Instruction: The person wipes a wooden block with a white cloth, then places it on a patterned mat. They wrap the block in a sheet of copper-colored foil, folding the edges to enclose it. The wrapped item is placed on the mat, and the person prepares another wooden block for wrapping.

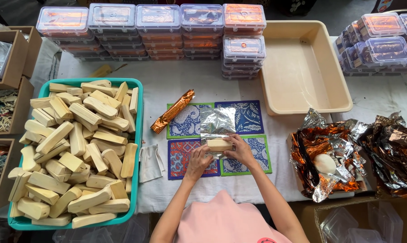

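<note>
A pale wooden block (219, 144) lies across the near end of a silver foil sheet (217, 121) spread over patterned mats (244, 116). My left hand (198, 161) grips the block's left end and the foil under it. My right hand (242, 150) holds the block's right end. A block wrapped in orange foil (172, 111) lies slanted on the upper left mat.
A teal bin (137, 135) heaped with several wooden blocks stands at left. An empty beige tray (302, 67) sits at back right. Crumpled orange and silver foil sheets (347, 148) lie at right. Stacked clear lidded boxes (158, 31) line the back. Cardboard boxes stand far left.
</note>
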